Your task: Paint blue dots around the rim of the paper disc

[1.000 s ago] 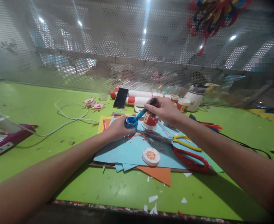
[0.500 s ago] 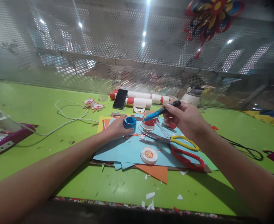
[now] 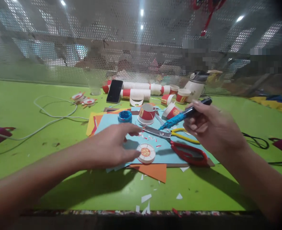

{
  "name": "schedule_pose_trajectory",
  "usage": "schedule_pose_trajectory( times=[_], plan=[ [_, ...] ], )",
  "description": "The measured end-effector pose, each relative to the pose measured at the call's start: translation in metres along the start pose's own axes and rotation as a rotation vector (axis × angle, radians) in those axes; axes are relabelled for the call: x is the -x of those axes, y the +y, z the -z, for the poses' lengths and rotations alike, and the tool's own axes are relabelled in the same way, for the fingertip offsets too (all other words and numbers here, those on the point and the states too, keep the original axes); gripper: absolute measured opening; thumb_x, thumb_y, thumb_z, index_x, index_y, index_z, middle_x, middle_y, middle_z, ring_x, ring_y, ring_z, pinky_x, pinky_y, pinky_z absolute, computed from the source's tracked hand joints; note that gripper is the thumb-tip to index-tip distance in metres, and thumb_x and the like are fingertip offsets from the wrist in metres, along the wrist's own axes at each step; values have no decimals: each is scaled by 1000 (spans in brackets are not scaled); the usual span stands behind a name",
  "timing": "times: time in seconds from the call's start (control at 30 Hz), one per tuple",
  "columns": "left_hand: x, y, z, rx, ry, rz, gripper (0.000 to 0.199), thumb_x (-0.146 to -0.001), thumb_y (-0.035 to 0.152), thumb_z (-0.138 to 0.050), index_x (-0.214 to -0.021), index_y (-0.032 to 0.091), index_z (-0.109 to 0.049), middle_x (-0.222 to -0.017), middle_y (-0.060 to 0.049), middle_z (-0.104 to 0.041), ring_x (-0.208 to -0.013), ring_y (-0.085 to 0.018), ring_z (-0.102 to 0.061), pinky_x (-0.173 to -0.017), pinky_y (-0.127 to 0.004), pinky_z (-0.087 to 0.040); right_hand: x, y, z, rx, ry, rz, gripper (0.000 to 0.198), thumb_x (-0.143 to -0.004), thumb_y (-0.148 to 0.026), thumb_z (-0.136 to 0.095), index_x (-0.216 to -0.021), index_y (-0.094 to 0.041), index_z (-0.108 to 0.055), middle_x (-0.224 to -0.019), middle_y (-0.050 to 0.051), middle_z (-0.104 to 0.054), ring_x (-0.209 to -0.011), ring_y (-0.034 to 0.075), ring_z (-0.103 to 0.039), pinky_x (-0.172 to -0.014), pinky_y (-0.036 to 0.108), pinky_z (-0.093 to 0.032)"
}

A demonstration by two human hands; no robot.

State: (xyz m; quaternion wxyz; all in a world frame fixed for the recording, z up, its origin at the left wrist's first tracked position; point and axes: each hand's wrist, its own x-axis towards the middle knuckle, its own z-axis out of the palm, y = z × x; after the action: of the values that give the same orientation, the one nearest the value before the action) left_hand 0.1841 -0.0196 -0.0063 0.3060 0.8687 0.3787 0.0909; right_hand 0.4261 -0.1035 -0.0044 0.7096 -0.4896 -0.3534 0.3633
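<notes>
My right hand grips a black marker-like pen whose lower half is coated in blue paint, its tip pointing down and left above the scissors. Fingers apart, my left hand reaches over a white disc with an orange emblem; its thumb is at the disc's left edge, and I cannot tell whether it touches. Behind that hand stands an open jar of blue paint. Scissors with one yellow and one red handle lie on light blue paper. A red and white paper cup stands behind the blades.
More paper cups, white tubes with red ends, a phone and a flask are farther back. Two small spiked discs and a white cable lie left. Paper scraps litter the front of the green table.
My left hand has let go of the blue paint jar and moved toward the white disc. My right hand, still holding the pen, has shifted right. The camera view has tilted down.
</notes>
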Motion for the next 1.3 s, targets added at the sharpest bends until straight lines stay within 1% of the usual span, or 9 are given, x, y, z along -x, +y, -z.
schedule_pose_trajectory(
  times=[0.1,0.2,0.33,0.43,0.6,0.73,0.93,1.2,1.3],
  plan=[
    [-4,-5,-23,-4,-101,-14,85,-65,49,-74,-144,29,-50,-146,-10,-55,-123,-40,-57,-98,-48,-49,6,4,6,24,-13,-28,19,-83,-27,-71,-66,-18,-70,-49,-2,-49,-43,8,-42,-36,19,-32],
    [-3,-14,-32,57,-150,-41,90,-68,44,-75,-150,31,-40,-151,-9,-50,-133,-40,-50,-105,-49,-46,15,9,12,99,-42,15,15,-84,-31,-73,-72,-23,-74,-58,0,-55,-46,10,-46,-36,21,-37],
    [0,-17,-39,247,-126,-8,87,-68,34,-76,-148,32,-42,-146,-8,-55,-131,-38,-53,-106,-49,-47,26,15,15,287,-96,85,13,-83,-42,-75,-83,-29,-73,-61,-1,-58,-47,13,-50,-38,25,-42],
    [-3,-17,-42,344,-141,18,90,-68,36,-78,-149,33,-39,-144,-7,-57,-128,-34,-56,-108,-48,-46,32,17,14,395,-154,120,19,-86,-48,-71,-89,-29,-70,-57,-1,-58,-46,13,-52,-37,24,-42],
    [-8,-20,-47,421,-156,-20,88,-71,31,-79,-148,35,-38,-139,-6,-60,-121,-30,-60,-103,-43,-51,38,19,5,503,-205,181,17,-91,-43,-67,-82,-28,-69,-53,-2,-57,-41,12,-51,-33,21,-42],
    [-9,-24,-50,434,-137,-31,85,-72,30,-79,-147,36,-40,-135,-6,-63,-119,-29,-62,-103,-43,-50,40,21,-2,550,-202,240,13,-90,-39,-67,-82,-29,-70,-53,-2,-59,-40,12,-51,-33,21,-44],
    [-8,-22,-53,395,-126,15,94,-67,31,-81,-150,33,-36,-131,-4,-65,-114,-27,-63,-101,-40,-51,39,21,-7,593,-233,302,8,-89,-28,-65,-81,-29,-68,-52,-4,-57,-39,10,-48,-32,20,-40],
    [-11,-20,-58,370,-70,9,100,-62,28,-82,-150,31,-36,-133,-4,-65,-121,-29,-60,-105,-41,-47,47,28,-6,723,-254,394,3,-87,-31,-69,-90,-30,-69,-58,-5,-62,-44,10,-56,-42,22,-48],
    [-11,-18,-57,378,-71,10,101,-61,26,-82,-151,31,-36,-131,-4,-66,-121,-30,-60,-105,-41,-47,48,30,-8,771,-259,448,6,-86,-28,-70,-91,-31,-69,-70,-3,-70,-55,13,-64,-53,24,-53]
  ],
)
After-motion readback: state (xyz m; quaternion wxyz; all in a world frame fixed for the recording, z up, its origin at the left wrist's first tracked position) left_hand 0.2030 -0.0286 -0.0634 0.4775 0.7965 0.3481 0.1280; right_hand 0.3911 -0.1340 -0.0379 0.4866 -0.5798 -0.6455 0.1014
